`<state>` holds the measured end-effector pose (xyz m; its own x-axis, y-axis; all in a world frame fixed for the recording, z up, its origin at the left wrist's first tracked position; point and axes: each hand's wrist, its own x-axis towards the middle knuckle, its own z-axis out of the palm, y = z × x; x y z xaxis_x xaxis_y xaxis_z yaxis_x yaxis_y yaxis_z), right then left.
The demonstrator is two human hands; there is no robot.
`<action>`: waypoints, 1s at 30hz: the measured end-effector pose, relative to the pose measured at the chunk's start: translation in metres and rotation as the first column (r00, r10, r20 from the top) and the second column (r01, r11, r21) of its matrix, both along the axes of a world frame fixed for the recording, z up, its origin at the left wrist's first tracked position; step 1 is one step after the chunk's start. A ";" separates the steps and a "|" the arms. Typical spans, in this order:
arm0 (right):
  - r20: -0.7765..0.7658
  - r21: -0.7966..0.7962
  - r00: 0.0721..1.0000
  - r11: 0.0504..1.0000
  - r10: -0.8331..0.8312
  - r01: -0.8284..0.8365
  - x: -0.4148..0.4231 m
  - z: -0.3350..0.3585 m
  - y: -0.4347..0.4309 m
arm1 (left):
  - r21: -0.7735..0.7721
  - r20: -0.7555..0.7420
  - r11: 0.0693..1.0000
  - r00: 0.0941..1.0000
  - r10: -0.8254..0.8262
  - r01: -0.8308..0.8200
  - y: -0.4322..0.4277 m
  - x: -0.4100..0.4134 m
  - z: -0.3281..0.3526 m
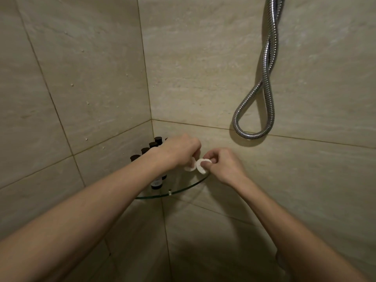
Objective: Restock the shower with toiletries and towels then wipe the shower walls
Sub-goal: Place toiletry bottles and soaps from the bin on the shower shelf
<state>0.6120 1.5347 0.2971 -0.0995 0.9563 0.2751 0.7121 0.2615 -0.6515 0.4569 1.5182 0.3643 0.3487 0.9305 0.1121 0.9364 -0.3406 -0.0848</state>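
Finding: both hands are at work just above the glass corner shelf (pixel 184 188), at centre frame, slightly below the middle.

Your right hand (pixel 224 166) pinches a white disc (pixel 201 169), thumb on its face and fingers curled behind it. The disc is held on edge and tilted. I judge it a small guest soap. Your left hand (pixel 179 150) holds a second white disc (pixel 188 169). Its fingers curl downward onto it, but the back of the hand hides them, so the exact pinch cannot be told. The two discs touch or nearly touch; I cannot say which.

The dark-capped bottles (pixel 145 150) stand in a row along the left wall side of the shelf, partly behind your left forearm.

Recommendations for this step:
- Lower each disc flat onto bare glass on the right part of the shelf, away from the bottles.
- Keep both back from the curved front rim. Glass is smooth and a disc could slide off.
- Set one down before the other, so that neither hand releases blind.
- Draw your left forearm back with care, since it passes close over the bottle caps and could topple them.

The shower hose (pixel 264 94) hangs at upper right, well clear of the work. Droplets or specks show on the wall tiles (pixel 81 78) at upper left, which I judge not yet wiped.
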 end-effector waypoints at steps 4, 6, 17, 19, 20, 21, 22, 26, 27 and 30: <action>0.164 0.067 0.987 0.998 -0.004 -0.007 -0.002 0.001 -0.006 | 0.002 -0.099 1.000 0.995 -0.021 0.021 0.001 0.001 0.004; 0.204 0.117 0.979 0.993 0.001 -0.025 -0.002 0.000 -0.010 | -0.014 -0.149 0.999 0.988 -0.049 0.048 0.000 0.000 0.008; 0.275 0.184 0.961 0.979 0.035 -0.088 0.003 -0.007 -0.028 | -0.107 -0.178 0.992 0.981 -0.080 0.062 0.015 -0.014 0.003; 0.257 0.183 0.966 0.979 0.036 -0.085 0.003 -0.007 -0.030 | -0.102 -0.208 0.994 0.976 -0.069 0.048 0.017 -0.017 0.001; 0.244 0.179 0.969 0.980 0.036 -0.082 0.003 -0.007 -0.030 | -0.098 -0.221 0.994 0.973 -0.072 0.051 0.018 -0.018 0.000; 0.230 0.173 0.973 0.982 0.035 -0.077 0.003 -0.006 -0.030 | -0.093 -0.234 0.994 0.969 -0.077 0.057 0.019 -0.018 0.000; 0.216 0.167 0.976 0.983 0.032 -0.070 0.002 -0.006 -0.029 | -0.089 -0.243 0.994 0.966 -0.084 0.064 0.019 -0.017 -0.001; 0.184 0.146 0.983 0.988 0.026 -0.053 -0.002 -0.006 -0.027 | -0.099 -0.254 0.994 0.964 -0.074 0.050 0.020 -0.014 0.000; 0.181 0.137 0.983 0.989 0.028 -0.053 -0.003 -0.006 -0.027 | -0.100 -0.256 0.994 0.964 -0.068 0.043 0.019 -0.014 0.000; 0.157 0.100 0.987 0.993 0.038 -0.055 -0.008 -0.005 -0.025 | -0.112 -0.287 0.993 0.957 -0.051 0.020 0.018 -0.014 0.002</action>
<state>0.6036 1.5094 0.2918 -0.1922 0.9165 0.3508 0.7874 0.3574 -0.5022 0.4432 1.5362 0.3661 0.3843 0.9180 -0.0980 0.8643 -0.3950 -0.3112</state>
